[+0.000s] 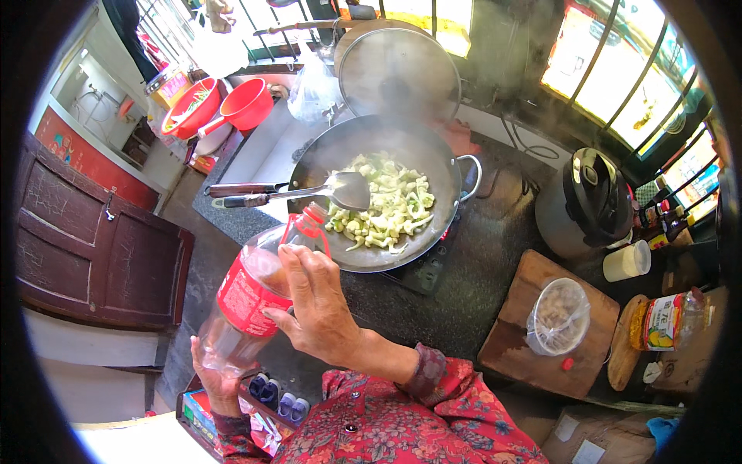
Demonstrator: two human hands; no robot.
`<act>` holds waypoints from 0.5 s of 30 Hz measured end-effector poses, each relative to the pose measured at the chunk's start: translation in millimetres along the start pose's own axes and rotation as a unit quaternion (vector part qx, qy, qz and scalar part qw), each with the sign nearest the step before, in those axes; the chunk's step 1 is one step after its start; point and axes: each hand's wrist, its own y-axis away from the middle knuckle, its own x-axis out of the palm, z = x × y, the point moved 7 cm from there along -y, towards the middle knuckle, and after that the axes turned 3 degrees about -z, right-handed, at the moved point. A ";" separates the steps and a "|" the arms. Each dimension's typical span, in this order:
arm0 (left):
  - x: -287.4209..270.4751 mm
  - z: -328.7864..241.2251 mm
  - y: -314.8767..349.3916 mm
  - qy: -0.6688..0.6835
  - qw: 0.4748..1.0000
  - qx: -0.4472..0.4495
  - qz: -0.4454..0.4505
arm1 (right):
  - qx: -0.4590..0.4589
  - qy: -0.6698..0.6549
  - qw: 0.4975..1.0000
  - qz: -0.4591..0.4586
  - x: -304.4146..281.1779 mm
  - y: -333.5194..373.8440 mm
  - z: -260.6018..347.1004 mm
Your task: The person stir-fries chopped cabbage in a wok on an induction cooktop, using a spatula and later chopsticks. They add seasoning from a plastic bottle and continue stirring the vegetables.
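Observation:
A large clear plastic bottle (251,329) with a red label and a red neck ring leans toward the wok (437,158), its mouth near the wok's left rim. Under the bottle's base is my left hand (216,383), its fingers partly hidden. Against the label and shoulder, my right hand (321,309) steadies the bottle with fingers and thumb. Pale cauliflower pieces (394,201) lie steaming in the wok. A metal spatula (352,191) rests over them, its dark handle across the left rim beside a second dark handle. Whether liquid leaves the bottle, I cannot tell.
Behind the wok stands a round lid (399,73). Red plastic containers (247,104) are at the far left. To the right are a rice cooker (583,205), a cutting board (510,332) with a bag-lined bowl (558,317), and an oil bottle (666,323).

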 end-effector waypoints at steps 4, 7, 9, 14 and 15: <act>5.1 -2.7 4.7 -0.031 0.998 0.029 -0.049 | 0.020 -0.021 1.000 -0.006 -3.9 0.5 -7.6; 6.2 -4.3 3.9 -0.046 0.998 0.023 -0.040 | 0.034 -0.025 0.999 -0.010 -5.2 2.7 -15.0; 3.5 -5.5 3.5 -0.047 0.998 0.011 -0.041 | 0.041 -0.032 0.999 -0.009 -6.0 4.6 -19.6; 14.6 -1.4 5.5 -0.048 0.998 -0.021 0.027 | 0.053 -0.029 0.998 -0.007 -9.1 7.0 -28.9; 17.4 -0.4 6.4 -0.055 0.998 -0.023 0.031 | 0.055 -0.030 0.998 -0.006 -9.7 7.0 -30.6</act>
